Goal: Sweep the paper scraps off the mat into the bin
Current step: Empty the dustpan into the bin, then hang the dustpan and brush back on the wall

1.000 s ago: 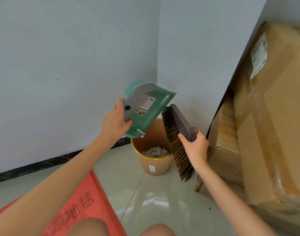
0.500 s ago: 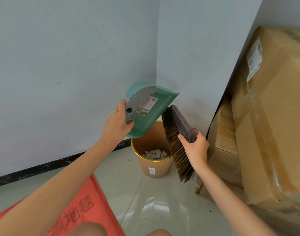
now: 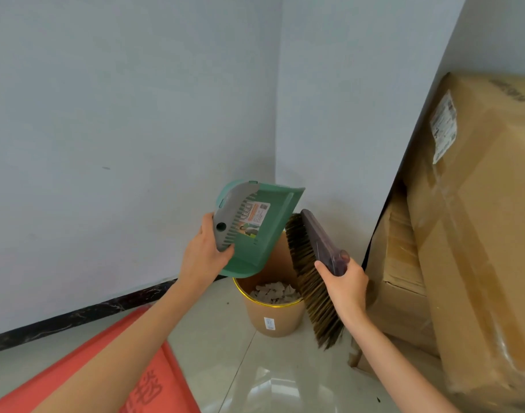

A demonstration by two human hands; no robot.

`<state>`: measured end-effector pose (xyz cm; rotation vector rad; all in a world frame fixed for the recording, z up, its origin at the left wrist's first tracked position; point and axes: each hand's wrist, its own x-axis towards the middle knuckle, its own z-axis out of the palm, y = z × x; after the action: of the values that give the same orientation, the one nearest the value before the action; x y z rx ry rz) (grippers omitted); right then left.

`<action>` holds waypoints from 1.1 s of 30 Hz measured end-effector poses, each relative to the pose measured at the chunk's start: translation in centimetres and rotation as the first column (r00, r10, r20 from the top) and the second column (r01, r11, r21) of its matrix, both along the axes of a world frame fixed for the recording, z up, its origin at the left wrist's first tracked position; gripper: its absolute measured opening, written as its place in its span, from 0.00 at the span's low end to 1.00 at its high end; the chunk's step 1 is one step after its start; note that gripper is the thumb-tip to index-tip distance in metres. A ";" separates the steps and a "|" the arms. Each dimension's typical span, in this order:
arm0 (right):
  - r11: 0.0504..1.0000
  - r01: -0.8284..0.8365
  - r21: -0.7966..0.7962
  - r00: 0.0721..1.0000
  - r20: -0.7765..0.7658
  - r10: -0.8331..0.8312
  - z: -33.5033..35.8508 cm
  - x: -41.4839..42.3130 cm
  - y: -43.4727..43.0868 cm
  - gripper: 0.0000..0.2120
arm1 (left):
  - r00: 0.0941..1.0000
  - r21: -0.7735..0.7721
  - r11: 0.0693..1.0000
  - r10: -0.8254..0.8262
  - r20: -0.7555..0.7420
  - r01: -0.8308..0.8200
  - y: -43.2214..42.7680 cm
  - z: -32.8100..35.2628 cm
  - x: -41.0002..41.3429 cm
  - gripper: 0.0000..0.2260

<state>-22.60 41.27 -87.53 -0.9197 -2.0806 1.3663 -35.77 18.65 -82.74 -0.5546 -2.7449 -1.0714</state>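
Observation:
My left hand (image 3: pixel 203 257) grips a green dustpan (image 3: pixel 256 231) by its grey combed edge, tipped up above the brown bin (image 3: pixel 274 317). Its lower lip hangs just over the bin's gold rim. White paper scraps (image 3: pixel 273 292) lie inside the bin. My right hand (image 3: pixel 343 283) holds a brush (image 3: pixel 312 272) by its dark purple back, bristles pointing left and down beside the bin's right side. A corner of the red mat (image 3: pixel 154 386) shows at the bottom left, partly hidden by my left forearm.
The bin stands in a corner of two pale walls with a black skirting strip (image 3: pixel 76 318). Large cardboard boxes (image 3: pixel 476 234) are stacked close on the right. Glossy floor tiles (image 3: pixel 273 380) stretch between the mat and the boxes.
The dustpan has tilted flatter and shifted slightly right over the bin. The brush stays beside the bin's right side. The camera has tilted up a little.

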 end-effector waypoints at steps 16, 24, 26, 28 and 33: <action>0.996 0.085 -0.037 0.995 0.063 -0.082 12.9 -2.4 -3.0 0.23 | 0.987 0.039 0.998 -0.058 0.149 0.053 -0.3 12.9 -5.2 0.25; 0.997 0.075 0.001 0.990 0.119 -0.074 32.2 -2.3 -3.3 0.22 | 0.977 0.080 0.993 -0.101 0.190 0.087 -0.9 31.6 -5.7 0.24; 0.997 0.074 -0.003 0.990 0.122 -0.073 37.7 -1.8 -3.6 0.21 | 0.979 0.097 0.990 -0.115 0.168 0.100 -0.9 36.8 -5.6 0.24; 0.998 0.069 0.005 0.989 0.131 -0.069 42.7 -1.0 -3.6 0.18 | 0.982 0.106 0.988 -0.126 0.141 0.111 -0.8 42.1 -5.6 0.24; 0.998 0.056 0.025 0.983 0.171 -0.060 54.5 1.5 -3.7 0.22 | 0.977 0.121 0.977 -0.189 0.100 0.176 -1.2 54.0 -6.0 0.25</action>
<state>-21.13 37.61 -33.06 -1.1161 -2.1709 1.2733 -41.73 17.44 -28.79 -0.7656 -2.7476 -1.3266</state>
